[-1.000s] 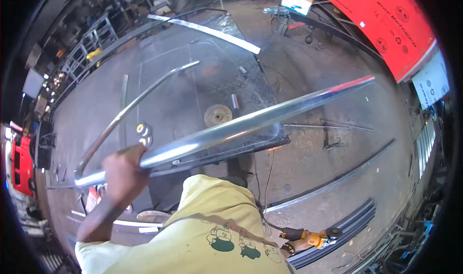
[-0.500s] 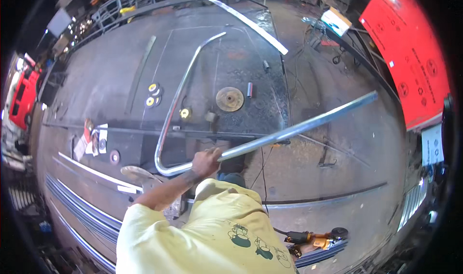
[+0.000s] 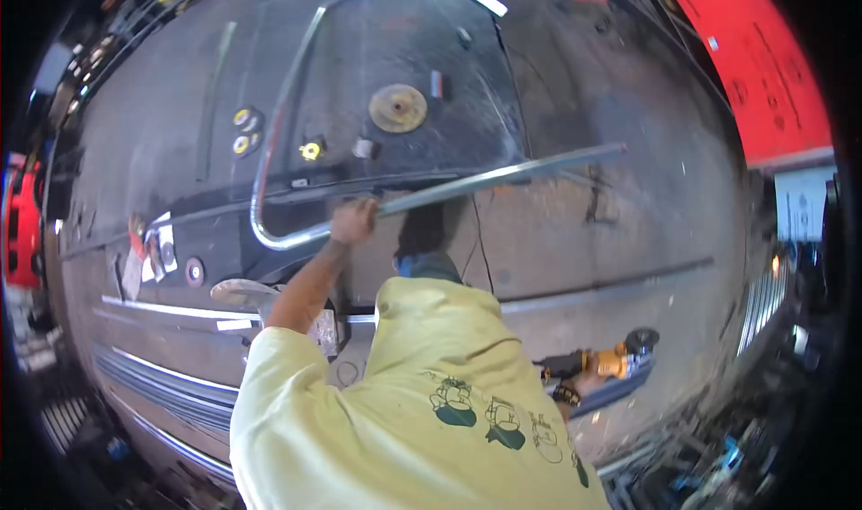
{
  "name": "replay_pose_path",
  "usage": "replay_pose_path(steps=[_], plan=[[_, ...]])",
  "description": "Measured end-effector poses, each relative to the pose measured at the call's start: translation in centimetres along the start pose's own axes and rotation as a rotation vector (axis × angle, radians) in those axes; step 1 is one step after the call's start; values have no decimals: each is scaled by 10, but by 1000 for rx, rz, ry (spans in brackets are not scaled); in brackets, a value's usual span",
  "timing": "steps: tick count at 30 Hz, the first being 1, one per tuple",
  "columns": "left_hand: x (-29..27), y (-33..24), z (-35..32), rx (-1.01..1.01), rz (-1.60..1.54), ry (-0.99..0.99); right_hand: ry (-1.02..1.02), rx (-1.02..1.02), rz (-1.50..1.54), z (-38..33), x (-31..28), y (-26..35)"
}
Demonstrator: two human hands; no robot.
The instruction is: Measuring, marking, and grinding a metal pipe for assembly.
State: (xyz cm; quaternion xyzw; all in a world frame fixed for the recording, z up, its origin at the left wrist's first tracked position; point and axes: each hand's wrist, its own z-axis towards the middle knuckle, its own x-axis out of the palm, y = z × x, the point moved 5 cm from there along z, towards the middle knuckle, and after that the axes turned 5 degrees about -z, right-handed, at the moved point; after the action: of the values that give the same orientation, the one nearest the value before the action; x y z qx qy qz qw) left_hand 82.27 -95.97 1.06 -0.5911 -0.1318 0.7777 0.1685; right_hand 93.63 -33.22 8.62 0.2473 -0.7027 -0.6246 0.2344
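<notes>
My left hand [image 3: 355,221] is closed round a shiny bent metal tube [image 3: 503,176], near its rounded bend. One leg of the tube reaches off to the right over the floor. Its other leg runs forward over the dark metal table [image 3: 332,137] and bends again towards its far end. Low on the right, my right hand [image 3: 588,382] grips an orange and black angle grinder [image 3: 612,363], whose dark disc points right. A dark band circles that wrist. The grinder is well apart from the tube.
On the table are a round worn disc [image 3: 398,108], several small yellow-centred discs [image 3: 244,133] and a small cylinder [image 3: 437,84]. Long metal tubes [image 3: 171,389] lie on the floor at left. A red board [image 3: 763,70] stands at right; a cord trails across the floor.
The view has tilted, so table and floor sit higher in the picture. The tube's right end has swung nearer to me. Both hands keep their holds; the right hand now shows more plainly.
</notes>
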Motion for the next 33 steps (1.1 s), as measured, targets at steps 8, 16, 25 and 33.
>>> replay_pose_path(steps=[8, 16, 25, 33], plan=[[14, 62, 9, -66, 171, 254, -61, 95, -87, -26, 4, 15], [8, 98, 3, 72, 234, 235, -60, 39, -88, -37, 26, 36], [-9, 147, -24, -51, 332, 398, 55, 46, -137, -10, 32, 24], [-12, 155, -21, -145, 417, 387, 264, 41, -156, 31, 81, 28]])
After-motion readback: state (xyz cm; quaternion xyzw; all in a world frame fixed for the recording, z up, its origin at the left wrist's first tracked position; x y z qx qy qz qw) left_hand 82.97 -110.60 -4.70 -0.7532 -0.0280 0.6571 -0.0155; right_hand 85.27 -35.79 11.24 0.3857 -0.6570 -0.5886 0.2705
